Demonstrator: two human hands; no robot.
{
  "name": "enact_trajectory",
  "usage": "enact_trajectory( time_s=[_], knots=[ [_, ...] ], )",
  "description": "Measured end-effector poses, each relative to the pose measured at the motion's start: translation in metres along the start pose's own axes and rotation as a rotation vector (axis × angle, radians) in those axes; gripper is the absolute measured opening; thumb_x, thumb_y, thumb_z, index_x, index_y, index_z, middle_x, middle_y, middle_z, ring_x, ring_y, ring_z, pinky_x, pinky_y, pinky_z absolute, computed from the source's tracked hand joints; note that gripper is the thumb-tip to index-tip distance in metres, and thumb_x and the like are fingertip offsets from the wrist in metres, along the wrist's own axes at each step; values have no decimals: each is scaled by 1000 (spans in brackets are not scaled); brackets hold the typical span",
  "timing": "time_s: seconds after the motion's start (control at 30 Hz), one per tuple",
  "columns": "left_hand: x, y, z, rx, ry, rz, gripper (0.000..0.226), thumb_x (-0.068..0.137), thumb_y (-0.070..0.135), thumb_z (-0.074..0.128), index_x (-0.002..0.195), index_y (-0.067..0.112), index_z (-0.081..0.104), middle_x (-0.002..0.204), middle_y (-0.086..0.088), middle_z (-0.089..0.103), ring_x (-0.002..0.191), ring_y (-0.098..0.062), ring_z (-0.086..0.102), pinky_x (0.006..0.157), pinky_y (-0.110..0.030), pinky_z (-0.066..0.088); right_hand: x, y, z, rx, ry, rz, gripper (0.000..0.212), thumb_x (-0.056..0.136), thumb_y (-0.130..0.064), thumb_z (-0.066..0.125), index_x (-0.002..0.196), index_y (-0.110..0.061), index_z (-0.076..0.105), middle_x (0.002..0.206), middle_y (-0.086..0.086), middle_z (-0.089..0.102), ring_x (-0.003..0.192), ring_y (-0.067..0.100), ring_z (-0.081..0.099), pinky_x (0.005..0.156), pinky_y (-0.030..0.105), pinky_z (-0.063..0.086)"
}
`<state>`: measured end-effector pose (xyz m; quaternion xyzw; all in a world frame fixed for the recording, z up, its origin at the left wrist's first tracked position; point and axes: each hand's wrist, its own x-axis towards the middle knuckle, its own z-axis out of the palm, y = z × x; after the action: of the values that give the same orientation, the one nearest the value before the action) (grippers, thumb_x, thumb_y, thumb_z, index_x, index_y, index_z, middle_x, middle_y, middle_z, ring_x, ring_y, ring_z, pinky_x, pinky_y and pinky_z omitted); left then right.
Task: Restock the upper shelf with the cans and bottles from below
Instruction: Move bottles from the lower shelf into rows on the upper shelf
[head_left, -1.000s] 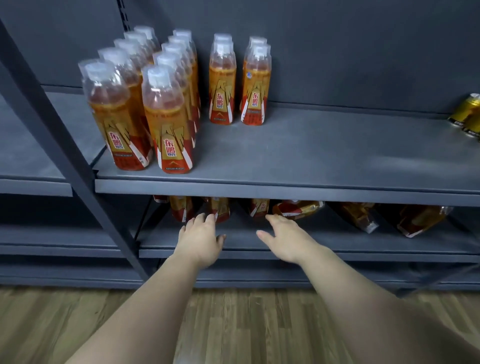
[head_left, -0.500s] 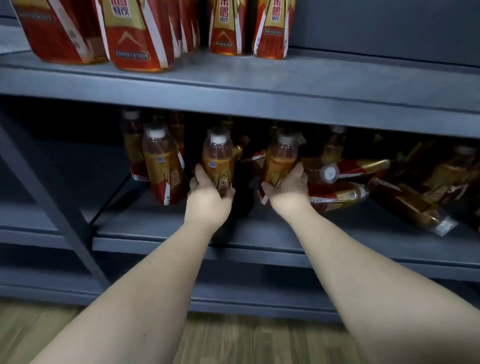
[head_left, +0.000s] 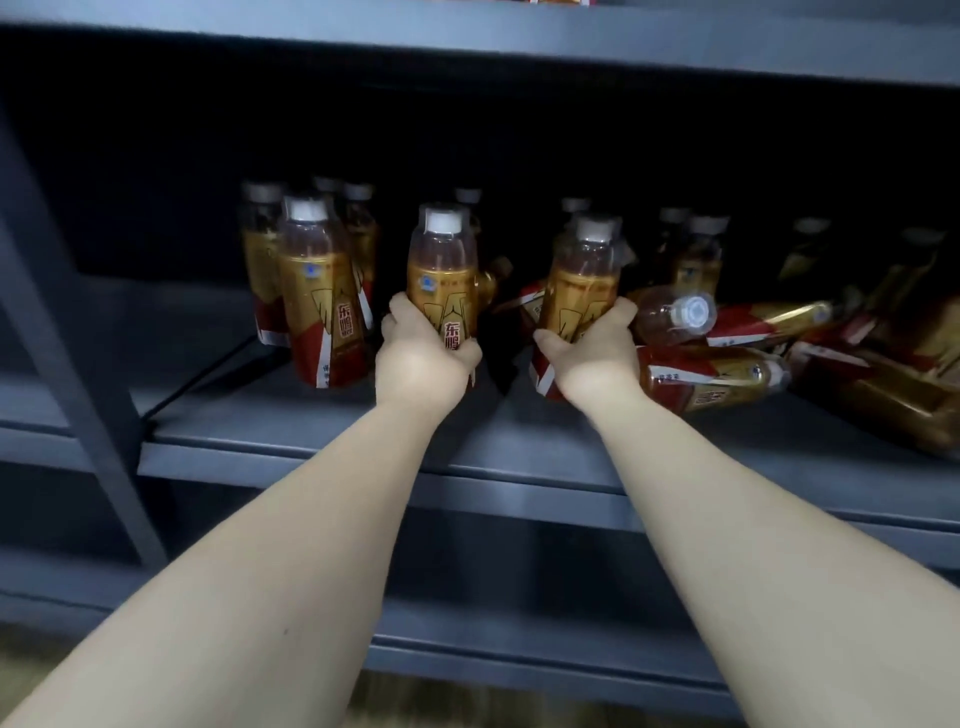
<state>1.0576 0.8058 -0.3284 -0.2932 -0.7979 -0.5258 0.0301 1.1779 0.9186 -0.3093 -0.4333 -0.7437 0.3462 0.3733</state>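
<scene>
Left bottle is wrapped at label height by the left grip, right bottle by the right grip; both approx. upright, mid-front of the lower shelf. Prob. full, so heavyish; smooth plastic, slippery, so better held mid-body than by cap.

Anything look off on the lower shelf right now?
Yes: right of the right hand, several bottles lie toppled on their sides in a jumble, one cap facing out; the left-side bottles stand upright.
</scene>
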Motion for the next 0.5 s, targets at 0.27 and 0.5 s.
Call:
enact_trajectory(
  time_s=[0.27, 0.5],
  knots=[
    [-29, 12, -26, -5, -53, 1, 74, 76, 32, 78, 133, 10, 37, 124, -11, 52, 104, -31, 59, 87, -42, 53, -23, -14, -18, 54, -31, 0, 70, 86, -34, 77, 131, -9, 30, 85, -5, 53, 89, 24, 60, 76, 35, 50],
    [-50, 25, -53, -19, -166, -96, 65, 74, 30, 83, 117, 23, 35, 115, 0, 52, 101, -21, 57, 83, -34, 49, -54, -24, -24, 24, -71, 22, 79, 78, -38, 81, 135, -11, 33, 113, 9, 62, 99, 28, 63, 86, 44, 55]
  ],
)
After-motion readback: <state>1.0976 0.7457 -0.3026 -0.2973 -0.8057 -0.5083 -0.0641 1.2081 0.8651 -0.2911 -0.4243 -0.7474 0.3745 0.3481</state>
